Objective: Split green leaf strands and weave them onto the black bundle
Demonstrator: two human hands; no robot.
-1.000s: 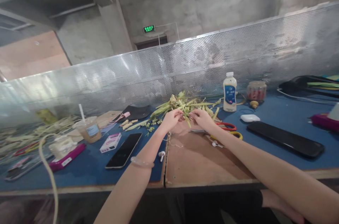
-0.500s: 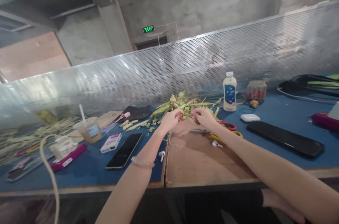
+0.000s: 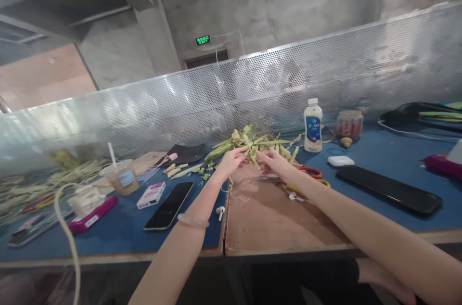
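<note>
A loose pile of pale green plant strips [image 3: 265, 142], husk-like and partly curled, lies at the back of the brown board. At its near edge my left hand [image 3: 233, 161] has its fingers closed around the end of one strip [image 3: 251, 150]. Opposite, my right hand [image 3: 277, 162] pinches the same strip lower down, fingertips pressed together. Only a small gap separates the two hands. Beneath my right forearm are scissors [image 3: 313, 171] with red and yellow handles, partly hidden by the arm. Small green pieces [image 3: 206, 170] are scattered left of my left hand.
To the left are a phone [image 3: 169, 205], a small box [image 3: 151, 194] and an iced drink cup [image 3: 122, 180]. A white-capped bottle [image 3: 313, 127], a jar [image 3: 349, 123], an earbud case [image 3: 340, 160] and a long black case [image 3: 389, 189] stand right. Earbuds [image 3: 220, 212] lie near the board.
A strip now shows upright between my hands, where the fingers were lower and bunched before. My right hand has shifted slightly left; the surrounding things have stayed put.
</note>
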